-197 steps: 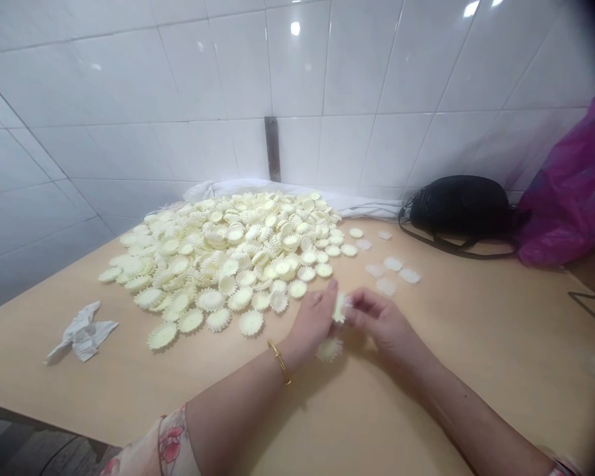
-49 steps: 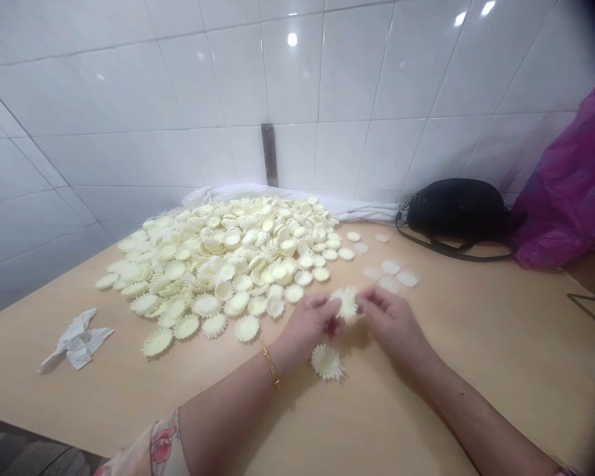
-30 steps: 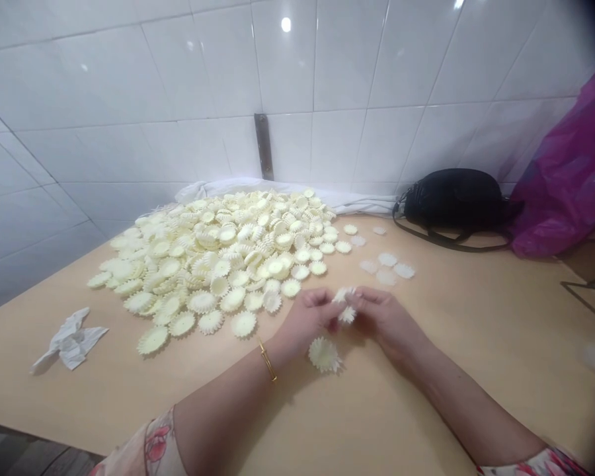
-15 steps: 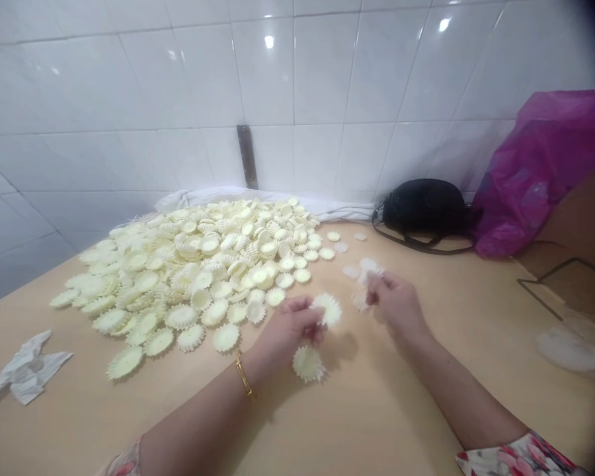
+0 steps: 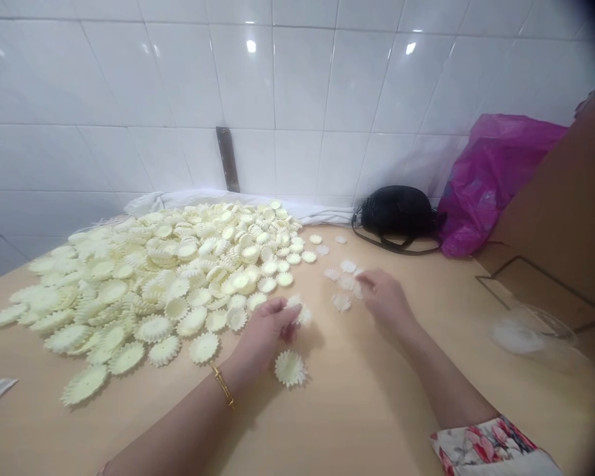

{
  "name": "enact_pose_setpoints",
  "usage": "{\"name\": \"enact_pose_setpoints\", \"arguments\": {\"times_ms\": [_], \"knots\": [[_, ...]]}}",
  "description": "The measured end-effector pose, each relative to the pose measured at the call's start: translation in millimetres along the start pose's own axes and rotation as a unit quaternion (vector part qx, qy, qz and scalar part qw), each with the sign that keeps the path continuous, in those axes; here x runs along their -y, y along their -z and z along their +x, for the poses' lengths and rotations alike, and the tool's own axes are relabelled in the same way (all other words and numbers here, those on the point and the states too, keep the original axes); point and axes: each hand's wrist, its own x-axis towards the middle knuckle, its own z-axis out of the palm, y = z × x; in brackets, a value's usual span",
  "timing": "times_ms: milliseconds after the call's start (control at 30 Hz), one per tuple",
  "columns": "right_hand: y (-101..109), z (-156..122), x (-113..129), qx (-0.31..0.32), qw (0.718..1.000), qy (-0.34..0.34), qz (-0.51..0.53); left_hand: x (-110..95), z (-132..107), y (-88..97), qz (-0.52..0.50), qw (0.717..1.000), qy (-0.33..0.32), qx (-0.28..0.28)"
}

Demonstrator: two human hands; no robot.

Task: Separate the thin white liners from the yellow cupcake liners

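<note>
A big heap of pale yellow toothed plastic discs (image 5: 168,271) covers the left of the wooden table (image 5: 367,410). My left hand (image 5: 265,330) is closed around one such disc (image 5: 301,312) at the heap's near edge. A single disc (image 5: 289,367) lies on the table just below that hand. My right hand (image 5: 384,296) rests by a small group of thin white discs (image 5: 344,274), its fingers curled at them. Whether those fingers hold a piece is hidden.
A black bag (image 5: 396,213) and a magenta plastic bag (image 5: 490,175) sit against the tiled wall at the back right. A white cloth (image 5: 238,198) lies behind the heap. A clear plastic bag (image 5: 525,334) lies at the right, beside a brown box (image 5: 565,218).
The hands were together on one disc; now they have parted. My right hand has gone right to the thin white discs and my left keeps the yellow disc. The view has swung right.
</note>
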Motion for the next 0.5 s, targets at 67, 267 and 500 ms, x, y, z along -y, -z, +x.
{"name": "enact_pose_setpoints", "arguments": {"times_ms": [67,267,500], "knots": [[2.1,0.2,2.9,-0.005,1.0,0.004,0.008,0.4,0.3,-0.3,0.001,1.0,0.001,-0.004],[3.1,-24.4,46.1,0.074,0.975,-0.004,0.207,3.9,-1.9,-6.3,-0.001,1.0,0.014,-0.015],[-6.0,-51.4,80.9,0.274,0.852,-0.034,0.445,5.1,-1.8,-10.2,-0.004,1.0,-0.003,-0.005]]}}
